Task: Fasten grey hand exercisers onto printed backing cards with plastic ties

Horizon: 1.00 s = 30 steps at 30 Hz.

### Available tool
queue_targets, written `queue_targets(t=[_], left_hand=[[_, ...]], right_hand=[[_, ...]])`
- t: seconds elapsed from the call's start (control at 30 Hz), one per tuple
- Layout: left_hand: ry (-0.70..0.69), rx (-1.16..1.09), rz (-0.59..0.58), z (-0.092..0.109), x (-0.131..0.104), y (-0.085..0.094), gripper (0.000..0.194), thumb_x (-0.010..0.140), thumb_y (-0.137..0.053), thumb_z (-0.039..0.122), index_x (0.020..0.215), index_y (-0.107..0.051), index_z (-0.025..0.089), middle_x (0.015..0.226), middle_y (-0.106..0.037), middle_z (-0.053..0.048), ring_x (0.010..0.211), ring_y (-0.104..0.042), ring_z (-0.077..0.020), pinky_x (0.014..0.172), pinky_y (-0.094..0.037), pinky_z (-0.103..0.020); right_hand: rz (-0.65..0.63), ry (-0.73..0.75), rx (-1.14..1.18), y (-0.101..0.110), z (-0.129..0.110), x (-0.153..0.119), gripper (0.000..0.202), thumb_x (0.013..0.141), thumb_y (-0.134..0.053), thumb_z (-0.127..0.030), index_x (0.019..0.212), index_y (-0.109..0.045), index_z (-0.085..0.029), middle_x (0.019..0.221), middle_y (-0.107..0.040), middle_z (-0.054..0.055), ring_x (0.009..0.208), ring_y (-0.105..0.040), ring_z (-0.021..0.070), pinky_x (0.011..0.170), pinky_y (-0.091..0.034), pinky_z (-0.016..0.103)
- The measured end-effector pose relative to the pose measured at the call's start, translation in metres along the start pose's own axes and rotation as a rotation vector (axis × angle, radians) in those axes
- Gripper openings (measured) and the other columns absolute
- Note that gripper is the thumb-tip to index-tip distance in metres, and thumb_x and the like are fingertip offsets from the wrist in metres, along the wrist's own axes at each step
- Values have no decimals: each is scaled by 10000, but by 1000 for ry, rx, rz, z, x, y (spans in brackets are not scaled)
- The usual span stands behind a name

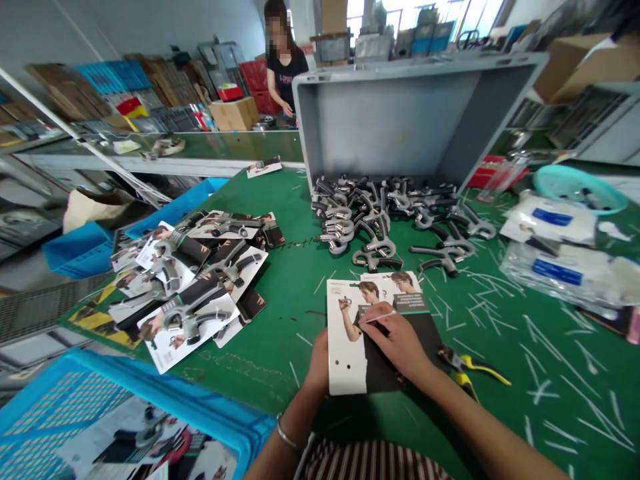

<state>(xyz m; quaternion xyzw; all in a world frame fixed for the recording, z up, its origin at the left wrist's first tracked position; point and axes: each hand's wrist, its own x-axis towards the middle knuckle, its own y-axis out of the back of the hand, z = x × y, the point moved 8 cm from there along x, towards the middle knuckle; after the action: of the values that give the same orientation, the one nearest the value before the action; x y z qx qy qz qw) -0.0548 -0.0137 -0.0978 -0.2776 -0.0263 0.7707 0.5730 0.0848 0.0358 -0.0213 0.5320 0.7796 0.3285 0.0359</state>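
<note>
A printed card (346, 373) with two small holes near its lower left is in front of me, over another card (425, 313). My left hand (320, 363) is closed on the card's left edge, its fingers partly hidden behind it. Over the card's face, my right hand (393, 333) pinches a thin white strip (379, 316). Yellow-handled pliers (465, 367) lie just right of my right forearm. Beyond the cards, several grey and black hand grips (380, 230) spill from a tipped grey crate (380, 127).
Cards with hand grips attached (190, 313) are piled at the left. A blue basket (200, 407) stands front left. Loose white strips (540, 333), plastic bags (565, 267) and a turquoise bowl (575, 183) lie right. A person (285, 67) stands beyond the table.
</note>
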Motion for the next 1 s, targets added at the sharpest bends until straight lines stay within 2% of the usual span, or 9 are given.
queue_targets(t=[0.1, 0.17, 0.27, 0.33, 0.47, 0.57, 0.63, 0.8, 1.0], left_hand=[[-76, 162, -66, 9, -1, 0, 195, 610, -766, 190, 794, -754, 125, 780, -745, -49, 745, -647, -219, 740, -505, -312], [-178, 322, -66, 21, -4, 2, 267, 661, -740, 178, 925, -761, 145, 905, -754, -67, 832, -652, -237, 796, -498, -321], [-373, 726, -72, 38, -16, 2, 404, 741, -698, 197, 1145, -713, 198, 1126, -713, -105, 1006, -638, -280, 921, -472, -372], [-417, 896, -154, 38, -24, 1, 433, 768, -678, 193, 1201, -685, 205, 1193, -685, -125, 1062, -628, -299, 959, -466, -405], [-425, 875, -463, 26, -47, 1, 439, 868, -552, 141, 1295, -614, 222, 1331, -617, -114, 1203, -577, -271, 1027, -453, -408], [-502, 871, -558, 24, -60, 2, 421, 914, -498, 139, 1311, -602, 234, 1343, -608, -104, 1245, -550, -250, 1064, -428, -399], [-559, 891, -495, 27, -60, 1, 417, 895, -534, 135, 1291, -618, 235, 1308, -626, -102, 1220, -562, -254, 1051, -436, -395], [-557, 801, -152, 43, -41, -8, 344, 828, -630, 171, 1164, -696, 202, 1138, -676, -99, 1039, -625, -250, 917, -496, -353], [-443, 637, -151, 41, -25, -25, 228, 767, -599, 110, 935, -752, 129, 892, -746, -84, 756, -655, -212, 732, -512, -304]], right_hand=[[-26, -4, 63, 3, -1, -2, 80, 920, -603, -244, 908, -681, -230, 980, -659, 44, 974, -608, 208, 903, -458, 351], [-42, -33, 155, 7, 1, -3, 82, 928, -593, -267, 920, -665, -228, 977, -652, 42, 956, -609, 200, 889, -457, 337], [-59, -110, 282, 13, 9, -6, 105, 946, -570, -303, 960, -643, -230, 956, -644, 29, 908, -612, 181, 844, -457, 307], [-80, -123, 309, 15, 11, -7, 112, 946, -569, -313, 962, -642, -229, 944, -639, 22, 899, -607, 176, 839, -449, 298], [-128, -103, 298, 13, 8, -7, 118, 948, -560, -304, 936, -645, -224, 942, -640, 21, 903, -600, 175, 850, -438, 295], [-130, -103, 287, 12, 6, -6, 120, 948, -554, -304, 944, -644, -225, 951, -648, 21, 905, -602, 176, 842, -436, 290], [-130, -107, 278, 12, 6, -6, 128, 948, -553, -318, 944, -642, -227, 953, -651, 19, 901, -603, 177, 838, -434, 289], [-124, -147, 292, 13, 8, -8, 148, 937, -562, -356, 960, -630, -226, 925, -648, 11, 861, -597, 177, 797, -432, 284], [-103, -184, 316, 13, 8, -10, 146, 925, -570, -355, 932, -601, -212, 838, -596, -3, 765, -548, 158, 726, -419, 270]])
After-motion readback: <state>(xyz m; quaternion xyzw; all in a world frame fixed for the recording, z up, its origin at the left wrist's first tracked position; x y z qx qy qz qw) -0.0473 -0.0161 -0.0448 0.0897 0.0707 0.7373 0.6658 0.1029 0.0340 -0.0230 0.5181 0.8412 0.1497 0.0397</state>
